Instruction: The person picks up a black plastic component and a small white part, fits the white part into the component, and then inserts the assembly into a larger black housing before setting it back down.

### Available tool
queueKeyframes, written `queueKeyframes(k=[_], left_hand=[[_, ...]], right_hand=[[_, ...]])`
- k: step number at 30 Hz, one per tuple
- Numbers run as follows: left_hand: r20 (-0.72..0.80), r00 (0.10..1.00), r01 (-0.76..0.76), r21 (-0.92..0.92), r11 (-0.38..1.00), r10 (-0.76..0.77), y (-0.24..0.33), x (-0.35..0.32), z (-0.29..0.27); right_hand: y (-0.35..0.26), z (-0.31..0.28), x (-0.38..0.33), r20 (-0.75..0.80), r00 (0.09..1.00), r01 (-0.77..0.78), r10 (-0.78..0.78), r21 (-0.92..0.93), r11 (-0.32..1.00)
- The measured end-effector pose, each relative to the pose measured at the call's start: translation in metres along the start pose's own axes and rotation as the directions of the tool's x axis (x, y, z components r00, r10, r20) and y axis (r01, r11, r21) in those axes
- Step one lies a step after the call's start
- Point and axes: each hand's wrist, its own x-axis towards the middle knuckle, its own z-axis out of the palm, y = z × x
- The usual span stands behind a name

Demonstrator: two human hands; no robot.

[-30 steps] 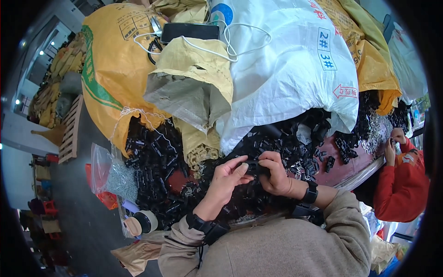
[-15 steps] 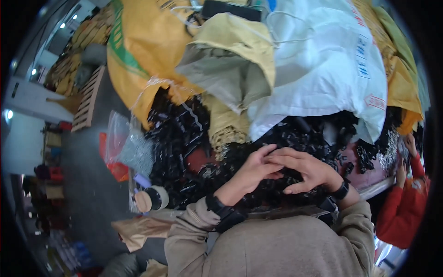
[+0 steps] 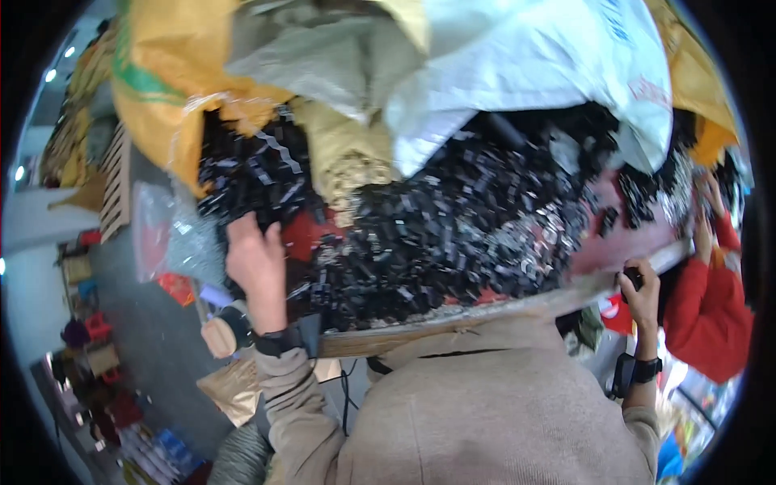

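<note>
A wide heap of small glossy black pieces (image 3: pixel 436 242), plastic-looking, covers the red tabletop (image 3: pixel 602 234). At the heap's left end my left hand (image 3: pixel 257 263) reaches down, thumb apart from the fingers, its fingertips at the black pieces and slightly blurred. I make out nothing held in it. Over by the table's right front edge, my right hand (image 3: pixel 644 293) is closed around a small black piece (image 3: pixel 631 278); its exact kind is not clear. Silvery clear bits (image 3: pixel 546 234) are mixed into the heap's right part.
Large yellow (image 3: pixel 170 89) and white (image 3: pixel 533 73) woven sacks lean over the far side, open toward the heap. Clear plastic bags (image 3: pixel 182 234) and a lidded round container (image 3: pixel 222 331) stand at the left. A co-worker in red sleeves (image 3: pixel 707 311) works at the right.
My hands, together over the heap before, have parted: the left went to the heap's left end, the right to the front right edge, where it now holds a black piece. The view has shifted.
</note>
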Motion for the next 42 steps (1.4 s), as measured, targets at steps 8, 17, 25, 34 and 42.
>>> queueKeyframes(k=[8,17,25,34,42], left_hand=[[0.019,0.998,0.060,0.069,0.996,-0.062,0.007,0.006,0.007],[0.056,0.992,0.115,-0.105,0.988,-0.110,-0.029,0.000,-0.004],[0.533,0.838,0.509,-0.686,-0.520,0.117,-0.003,-0.021,-0.018],[0.463,0.730,0.276,0.474,-0.837,0.503,0.063,-0.014,-0.003],[0.611,0.684,0.307,0.256,-0.917,0.399,0.047,-0.016,0.019]], right_hand=[[0.057,0.014,-0.094,-0.004,0.995,-0.088,0.096,-0.428,0.899],[-0.051,0.048,0.021,-0.059,0.889,0.449,-0.454,-0.083,0.890],[-0.100,0.115,0.079,0.227,0.778,0.620,-0.586,-0.132,0.773],[-0.102,0.129,0.079,0.141,0.815,0.579,-0.562,-0.146,0.802],[-0.100,0.115,0.083,0.095,0.895,0.413,-0.435,0.187,0.891]])
